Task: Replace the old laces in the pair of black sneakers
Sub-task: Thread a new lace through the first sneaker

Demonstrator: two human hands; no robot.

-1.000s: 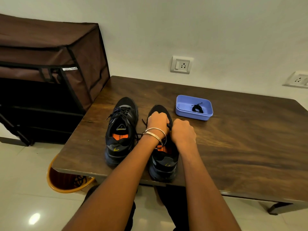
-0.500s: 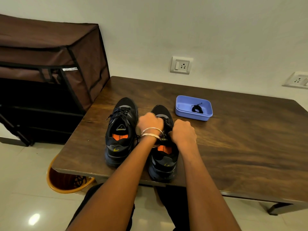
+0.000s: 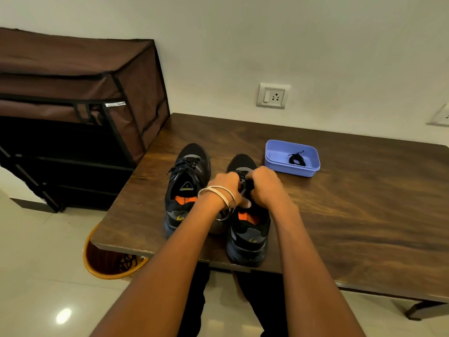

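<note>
Both hands meet over the lacing of the right-hand sneaker (image 3: 247,229). The left hand (image 3: 224,186) and the right hand (image 3: 263,184) each have their fingers curled down around the black lace (image 3: 244,182) at the middle of the shoe's upper, knuckles almost touching; only a short dark stretch of lace shows between them. Two thin silver bangles (image 3: 224,199) hang on the left wrist.

There are two black sneakers (orange insoles showing at the heel of each), side by side near the front edge of the wooden table (image 3: 352,215), toes pointing to the wall. The left-hand sneaker (image 3: 185,186) is still laced and nobody touches it.

Behind and to the right of the pair sits one lavender tray (image 3: 291,158), holding one small coiled black lace (image 3: 296,159).

On the wall are two socket plates, one (image 3: 273,95) above the table and one (image 3: 439,115) cut off at the right edge. One brown fabric rack (image 3: 80,98) stands left of the table, and one orange bin (image 3: 109,261) sits on the floor beneath the table's corner.
</note>
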